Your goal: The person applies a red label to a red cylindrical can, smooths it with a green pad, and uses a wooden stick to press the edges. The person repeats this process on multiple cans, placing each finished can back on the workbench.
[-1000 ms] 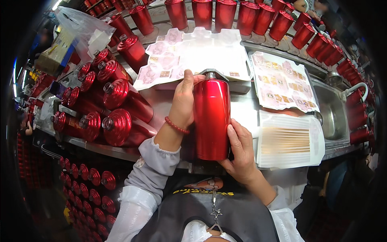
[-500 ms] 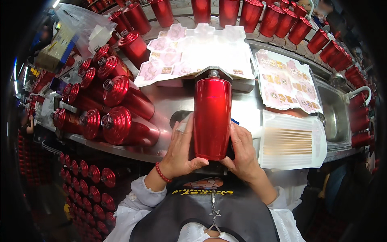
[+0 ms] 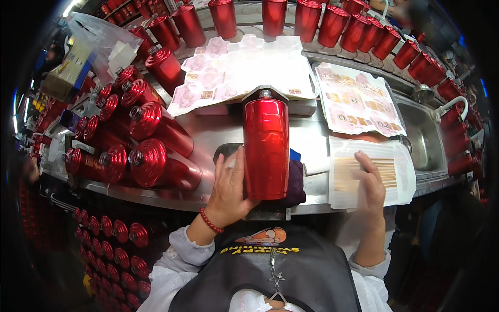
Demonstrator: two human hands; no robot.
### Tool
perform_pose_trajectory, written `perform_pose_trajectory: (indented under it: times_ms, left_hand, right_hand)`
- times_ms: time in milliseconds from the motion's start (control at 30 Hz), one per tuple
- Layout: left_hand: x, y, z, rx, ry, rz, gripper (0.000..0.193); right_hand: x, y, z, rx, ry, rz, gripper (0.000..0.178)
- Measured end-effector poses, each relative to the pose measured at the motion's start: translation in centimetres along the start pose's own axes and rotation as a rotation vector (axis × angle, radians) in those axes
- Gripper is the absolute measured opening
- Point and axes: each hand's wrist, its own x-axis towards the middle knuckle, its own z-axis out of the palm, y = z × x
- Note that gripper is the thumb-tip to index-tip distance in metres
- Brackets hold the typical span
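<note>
A glossy red bottle (image 3: 266, 151) lies with its neck away from me, at a black angular support (image 3: 251, 95) on the metal bench. My left hand (image 3: 226, 190) holds its left side, fingers stretched along it and thumb near the base. Slightly blurred, my right hand (image 3: 371, 187) is over a white sheet of thin gold strips (image 3: 403, 192), its fingers extended and apart from the bottle. I cannot make out anything in it. A dark purple cloth (image 3: 296, 182) lies beside the bottle. Beyond are pink and gold label sheets (image 3: 358, 101).
Several red bottles (image 3: 166, 161) crowd the bench at left. More red bottles (image 3: 332, 23) stand along a curved conveyor (image 3: 244, 32) at the back. A sink (image 3: 423, 140) with a white tap (image 3: 457, 104) is at right. Further bottles (image 3: 122, 249) stand below left.
My right hand has let go of the bottle and moved right, over the gold strips. My left hand stays on the bottle, whose upper face now shows raised shapes. The cloth is now exposed.
</note>
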Motion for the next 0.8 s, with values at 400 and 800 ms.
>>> perform_pose_trajectory:
  times_ms: [400,800]
  left_hand:
    - [1.1,0.7,0.6,0.062,0.059,0.109,0.107]
    - [-0.1,0.2,1.8,-0.059,0.123,0.057,0.095]
  right_hand:
    - [-3.0,6.7,-4.4,-0.383,-0.181,0.11,0.03]
    - [-5.8,3.0,-3.6,-0.417,-0.262,0.133,0.026]
